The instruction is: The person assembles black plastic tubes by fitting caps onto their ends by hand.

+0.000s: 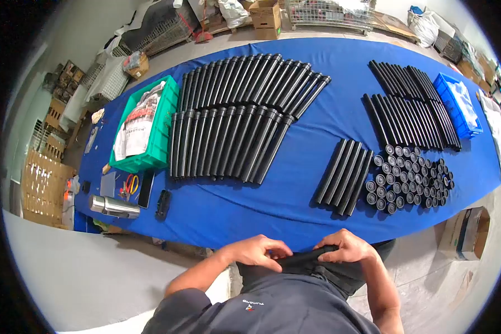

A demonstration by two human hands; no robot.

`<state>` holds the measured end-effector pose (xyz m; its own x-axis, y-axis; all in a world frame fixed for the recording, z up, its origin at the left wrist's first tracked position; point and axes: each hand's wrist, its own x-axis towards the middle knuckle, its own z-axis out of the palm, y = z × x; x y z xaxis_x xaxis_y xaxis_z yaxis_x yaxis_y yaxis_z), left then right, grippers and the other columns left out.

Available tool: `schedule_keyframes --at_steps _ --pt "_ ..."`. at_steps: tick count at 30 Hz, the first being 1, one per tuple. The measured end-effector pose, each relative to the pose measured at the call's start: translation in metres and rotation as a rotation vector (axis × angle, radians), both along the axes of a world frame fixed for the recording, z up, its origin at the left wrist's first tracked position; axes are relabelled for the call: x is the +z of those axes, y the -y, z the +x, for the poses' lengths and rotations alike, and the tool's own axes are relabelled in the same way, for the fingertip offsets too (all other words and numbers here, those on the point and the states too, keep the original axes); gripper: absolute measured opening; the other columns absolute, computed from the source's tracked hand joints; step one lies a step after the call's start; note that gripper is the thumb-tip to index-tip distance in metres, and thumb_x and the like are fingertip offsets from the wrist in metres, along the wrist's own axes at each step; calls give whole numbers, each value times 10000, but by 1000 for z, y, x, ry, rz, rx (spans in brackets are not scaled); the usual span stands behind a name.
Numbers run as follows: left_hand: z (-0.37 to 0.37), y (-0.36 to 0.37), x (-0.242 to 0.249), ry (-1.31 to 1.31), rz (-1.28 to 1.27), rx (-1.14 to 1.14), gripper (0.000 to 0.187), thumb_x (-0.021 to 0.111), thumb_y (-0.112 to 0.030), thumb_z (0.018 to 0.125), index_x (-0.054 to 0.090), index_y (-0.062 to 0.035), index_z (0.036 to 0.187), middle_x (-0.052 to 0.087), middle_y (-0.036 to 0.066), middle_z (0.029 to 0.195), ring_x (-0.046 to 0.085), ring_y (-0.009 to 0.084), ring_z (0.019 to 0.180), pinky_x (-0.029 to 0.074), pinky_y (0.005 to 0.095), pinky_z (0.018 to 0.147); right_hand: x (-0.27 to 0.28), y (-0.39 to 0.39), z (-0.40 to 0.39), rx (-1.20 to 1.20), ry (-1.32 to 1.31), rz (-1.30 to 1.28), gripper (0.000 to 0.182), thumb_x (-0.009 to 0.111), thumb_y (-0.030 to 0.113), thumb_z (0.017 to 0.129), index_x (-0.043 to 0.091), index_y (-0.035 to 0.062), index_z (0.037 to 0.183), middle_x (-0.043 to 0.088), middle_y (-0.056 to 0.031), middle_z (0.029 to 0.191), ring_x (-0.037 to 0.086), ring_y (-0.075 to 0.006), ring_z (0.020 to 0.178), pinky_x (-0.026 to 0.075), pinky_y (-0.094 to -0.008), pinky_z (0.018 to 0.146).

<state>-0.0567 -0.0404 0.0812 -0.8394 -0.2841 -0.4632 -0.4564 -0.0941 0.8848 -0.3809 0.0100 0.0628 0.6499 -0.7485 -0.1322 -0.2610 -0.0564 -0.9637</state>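
Observation:
My left hand (pixel 261 252) and my right hand (pixel 344 247) are both at my lap, just below the front edge of the blue-covered table (pixel 234 214). Their fingers curl around something dark between them. It blends with my black trousers (pixel 339 275), so I cannot make out whether it is cloth or a separate piece. Ahead of my right hand lie several loose black tubes (pixel 345 175) in a slanted row. Round black caps (pixel 398 181) with ringed faces cluster to their right.
Black tubes with collared ends (pixel 228 139) fill two rows mid-table. Thinner black tubes (pixel 409 119) lie at right beside a blue bin (pixel 456 106). A green crate (pixel 145 122), steel flask (pixel 114 206), scissors (pixel 132 184) and phone (pixel 146 189) are at left. A carton (pixel 465 234) stands on the floor.

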Motion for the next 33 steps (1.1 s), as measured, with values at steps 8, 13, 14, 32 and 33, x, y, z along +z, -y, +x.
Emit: schedule_keyframes --at_steps 8,13,14,32,33 --pt "12 27 26 19 -447 405 387 835 -225 832 709 -29 1141 739 82 973 703 157 863 569 315 747 -12 -16 -2 -427 177 422 538 827 229 888 621 -9 1324 726 -97 985 705 -164 822 572 -295 658" --pt "-15 163 57 -8 -1135 603 291 757 -195 831 710 47 986 625 127 814 628 215 709 503 358 639 -59 -28 20 -466 -255 -626 169 767 119 876 694 29 1000 591 -106 712 626 -317 620 506 -438 554" --pt "-19 197 55 -7 -1256 591 328 764 -214 830 718 55 1011 633 136 803 633 233 699 509 372 643 -60 -29 21 -497 -263 -627 158 766 112 871 693 34 987 586 -103 708 620 -313 614 498 -436 545" --pt "-131 458 -2 672 -1362 485 327 639 -192 870 743 57 1054 712 299 1135 701 443 1078 560 511 950 -75 -36 22 -594 -352 -664 149 794 91 824 687 75 926 607 -43 734 626 -235 620 495 -375 534" --pt "-132 457 -1 675 -1353 482 321 640 -188 872 747 57 1049 711 299 1141 701 444 1079 561 510 951 -77 -37 23 -598 -348 -667 151 796 91 821 687 75 924 606 -42 732 625 -234 619 494 -375 532"
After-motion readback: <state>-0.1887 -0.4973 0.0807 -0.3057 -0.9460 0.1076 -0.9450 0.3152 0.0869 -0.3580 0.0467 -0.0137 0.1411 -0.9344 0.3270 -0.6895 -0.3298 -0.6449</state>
